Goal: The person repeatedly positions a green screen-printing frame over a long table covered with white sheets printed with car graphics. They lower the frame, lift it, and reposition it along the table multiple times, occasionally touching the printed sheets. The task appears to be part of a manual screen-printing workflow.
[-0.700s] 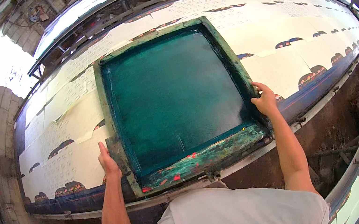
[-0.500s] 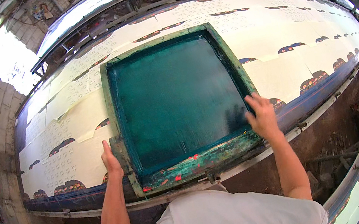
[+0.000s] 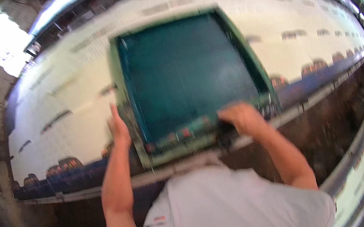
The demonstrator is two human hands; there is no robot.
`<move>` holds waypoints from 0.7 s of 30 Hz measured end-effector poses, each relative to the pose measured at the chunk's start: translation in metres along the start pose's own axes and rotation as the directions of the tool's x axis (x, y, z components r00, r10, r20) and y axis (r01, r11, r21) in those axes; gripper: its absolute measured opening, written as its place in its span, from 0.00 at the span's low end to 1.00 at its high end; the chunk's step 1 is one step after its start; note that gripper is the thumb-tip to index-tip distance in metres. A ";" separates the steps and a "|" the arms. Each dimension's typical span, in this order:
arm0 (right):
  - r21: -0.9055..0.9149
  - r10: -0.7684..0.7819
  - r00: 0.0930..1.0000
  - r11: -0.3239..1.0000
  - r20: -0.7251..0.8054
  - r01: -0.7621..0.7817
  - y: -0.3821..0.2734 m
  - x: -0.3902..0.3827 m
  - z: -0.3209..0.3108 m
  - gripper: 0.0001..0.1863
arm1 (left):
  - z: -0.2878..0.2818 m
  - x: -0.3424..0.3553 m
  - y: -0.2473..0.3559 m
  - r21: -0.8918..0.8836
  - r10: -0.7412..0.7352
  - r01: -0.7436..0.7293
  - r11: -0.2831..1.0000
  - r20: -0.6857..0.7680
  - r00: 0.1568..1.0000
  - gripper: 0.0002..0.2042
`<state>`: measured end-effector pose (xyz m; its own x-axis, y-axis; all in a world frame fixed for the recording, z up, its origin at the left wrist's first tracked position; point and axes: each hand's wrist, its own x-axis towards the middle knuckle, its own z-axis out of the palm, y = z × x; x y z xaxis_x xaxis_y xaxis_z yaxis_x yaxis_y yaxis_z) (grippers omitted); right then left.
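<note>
Frame: green frame (image 3: pixel 261 71) with a dark teal panel (image 3: pixel 184 70), lying on the table (image 3: pixel 296 91) in front of the person, near bar by the table's edge.
Direction: side bars ran away from the person; left one near upright in view, right one leaned left toward its far end. Near bar climbed slightly to the right.
Long axis: close to square, and lens bent it; couldn't tell.
Left hand (image 3: pixel 119 130): at the frame's left bar, one finger straight, pointing away; rest bunched. Couldn't tell if clamped.
Right hand (image 3: pixel 243 118): over the near bar, right of middle, fingers bent. Blurred; couldn't tell if clamped on it.
Sheets (image 3: pixel 65 133): pale, covering the table both sides of the frame, dark printed patches, smeared by blur.
Writing: small red mark on the pale shirt (image 3: pixel 249 198), unreadable.
Rail (image 3: pixel 94 192): ran along the table's near side.
</note>
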<state>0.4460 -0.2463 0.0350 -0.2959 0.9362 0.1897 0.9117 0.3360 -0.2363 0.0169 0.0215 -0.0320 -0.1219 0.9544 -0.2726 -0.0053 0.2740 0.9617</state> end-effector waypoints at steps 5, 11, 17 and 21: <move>0.008 0.039 0.977 0.999 0.211 -0.041 -0.033 0.055 -0.012 0.23 | 0.000 -0.004 0.010 0.027 0.025 -0.024 0.999 -0.019 1.000 0.44; 0.023 0.171 0.924 0.982 0.342 -0.190 -0.035 0.075 -0.025 0.23 | 0.008 -0.021 0.017 0.083 0.046 -0.042 0.996 -0.051 0.998 0.40; 0.015 0.197 0.920 0.976 0.338 -0.215 -0.052 0.065 -0.034 0.23 | 0.009 -0.015 0.015 0.148 0.054 -0.044 0.988 -0.064 0.996 0.41; 0.014 0.212 0.924 0.974 0.317 -0.228 -0.054 0.050 -0.018 0.23 | 0.010 -0.010 0.014 0.181 0.029 -0.017 0.983 -0.062 0.998 0.41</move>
<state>0.3866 -0.2194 0.0743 -0.1705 0.9693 -0.1772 0.9512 0.1150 -0.2862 0.0281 0.0169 -0.0158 -0.1830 0.9527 -0.2427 0.1763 0.2747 0.9452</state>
